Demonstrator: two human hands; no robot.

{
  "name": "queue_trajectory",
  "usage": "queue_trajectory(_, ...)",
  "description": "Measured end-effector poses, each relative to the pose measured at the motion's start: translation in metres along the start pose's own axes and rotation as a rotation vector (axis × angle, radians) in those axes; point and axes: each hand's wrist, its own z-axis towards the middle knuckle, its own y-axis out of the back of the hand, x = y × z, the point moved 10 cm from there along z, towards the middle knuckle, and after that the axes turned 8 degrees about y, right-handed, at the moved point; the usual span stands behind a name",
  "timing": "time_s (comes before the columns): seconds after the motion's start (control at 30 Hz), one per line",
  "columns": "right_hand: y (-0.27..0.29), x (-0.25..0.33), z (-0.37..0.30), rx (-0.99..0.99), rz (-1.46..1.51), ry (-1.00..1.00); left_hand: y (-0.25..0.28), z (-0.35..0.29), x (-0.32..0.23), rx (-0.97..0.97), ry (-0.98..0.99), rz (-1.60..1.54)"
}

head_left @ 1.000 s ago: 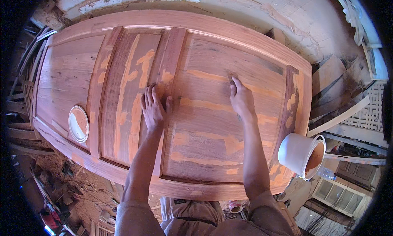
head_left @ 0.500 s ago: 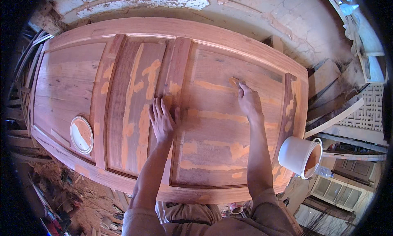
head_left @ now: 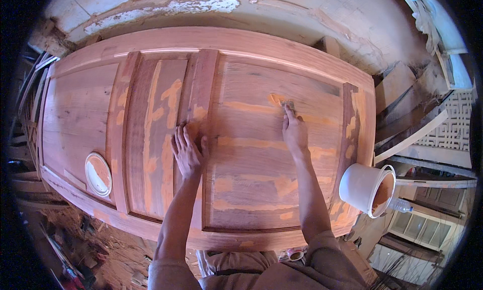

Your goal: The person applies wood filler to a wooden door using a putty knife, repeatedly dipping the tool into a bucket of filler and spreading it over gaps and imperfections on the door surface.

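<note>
A large reddish wooden panelled door lies flat in front of me, streaked with orange filler. My right hand grips a small flat scraper on the broad right panel. The scraper touches the wood beside a fresh orange smear along a filler streak. Its lower part is hidden in my fingers. My left hand rests palm down on the upright rail left of that panel, fingers spread, apparently holding nothing.
A white bucket with orange filler lies tipped at the door's right end. A round white lid smeared with filler sits on the left panel. Lumber leans at right; a wall stands behind. A plastic bottle is past the bucket.
My right hand has moved slightly left with the scraper, whose blade now shows more. An orange smear shows left of it. My left hand stays on the rail; the whole view has shifted slightly.
</note>
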Motion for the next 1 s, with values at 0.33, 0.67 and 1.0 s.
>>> queue_trajectory(0.33,0.013,-0.025,-0.008,-0.099,0.023,0.051,0.005,0.002,-0.012,0.002,-0.005,-0.071)
queue_trajectory(0.67,0.024,-0.048,-0.016,-0.215,0.058,0.093,0.001,-0.003,-0.011,-0.054,-0.034,0.006)
queue_trajectory(1.0,0.034,-0.070,-0.011,-0.007,0.085,0.037,0.010,-0.005,-0.011,-0.087,-0.050,-0.057)
